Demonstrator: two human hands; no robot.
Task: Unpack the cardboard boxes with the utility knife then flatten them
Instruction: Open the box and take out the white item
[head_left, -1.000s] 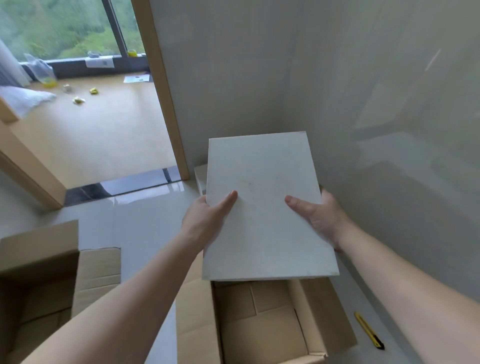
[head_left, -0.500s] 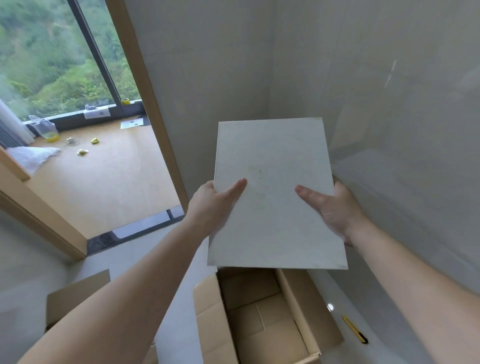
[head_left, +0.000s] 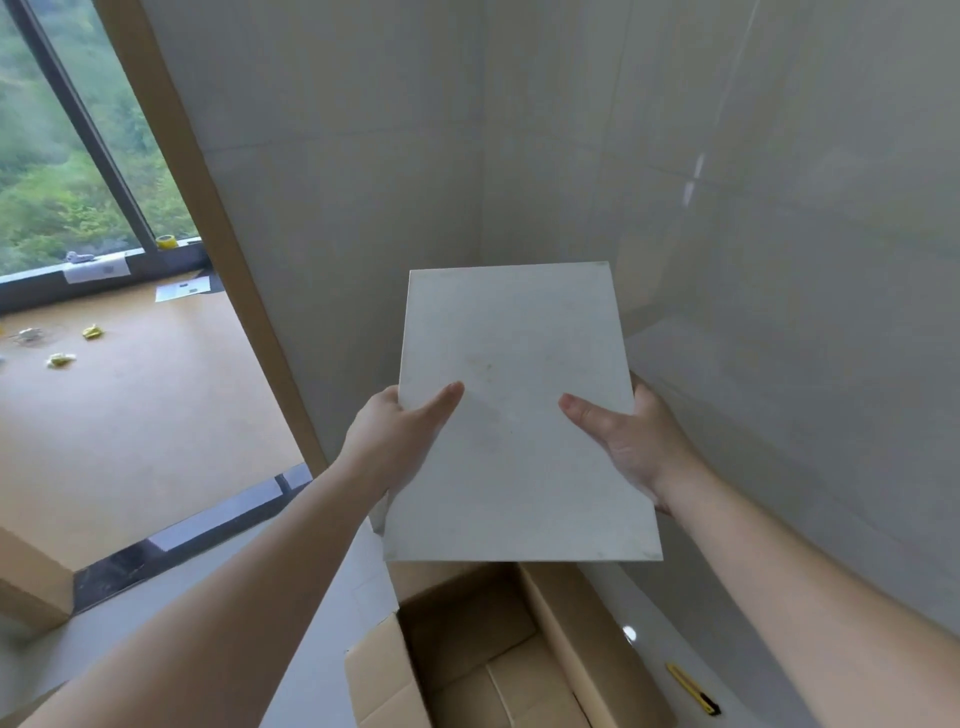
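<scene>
Gripping one grey tile (head_left: 514, 415) with both hands, left hand (head_left: 395, 441), right hand (head_left: 639, 447), one open cardboard box (head_left: 571, 639), one utility knife (head_left: 693, 688)

- One pale grey tile (head_left: 511, 415), held in two hands: left hand (head_left: 387, 441), right hand (head_left: 636, 441).
- One open cardboard box (head_left: 592, 644).
- One yellow utility knife (head_left: 693, 688) on the floor.
- One yellow tape roll (head_left: 165, 241) on the window sill.

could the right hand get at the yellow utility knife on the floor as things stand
Probably not yet. The right hand grips the flat grey rectangular panel together with the left hand. The yellow utility knife lies unobstructed beside the open cardboard box, so the path looks free once the panel is released.
</scene>
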